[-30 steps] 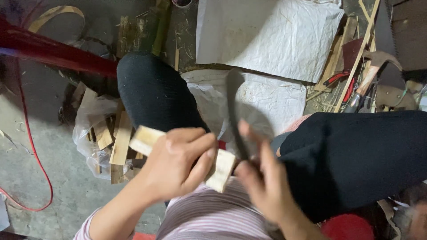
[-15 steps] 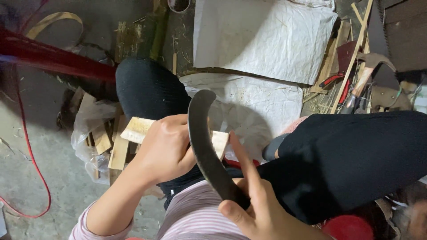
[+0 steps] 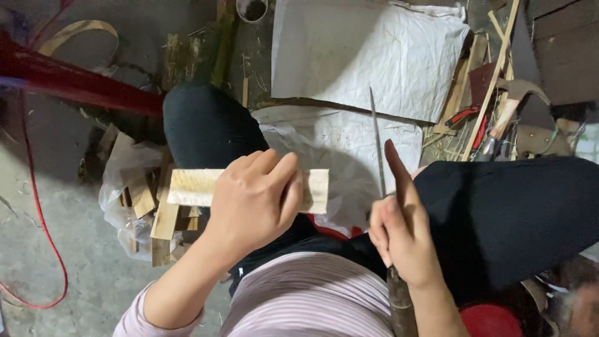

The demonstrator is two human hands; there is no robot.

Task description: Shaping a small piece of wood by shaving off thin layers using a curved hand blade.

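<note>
My left hand [image 3: 259,200] grips a pale flat piece of wood [image 3: 187,187], held level across my left knee; both ends stick out past the fingers. My right hand [image 3: 402,234] holds the wooden handle of a curved dark knife [image 3: 376,137], forefinger stretched along the blade's back. The blade now shows edge-on as a thin line, pointing away from me, just right of the wood's end and apart from it. Black trousers cover both of my knees.
White woven sacks [image 3: 368,50] lie on the ground ahead. A plastic bag of wood offcuts [image 3: 146,209] sits by my left knee. Tools, among them a hammer [image 3: 508,106] and red-handled pliers [image 3: 465,115], lie at the right. A red cable [image 3: 43,218] loops at the left.
The knife swung from lying across the wood to standing edge-on at its right. The left hand turned the wood level and slid nearer its right end.
</note>
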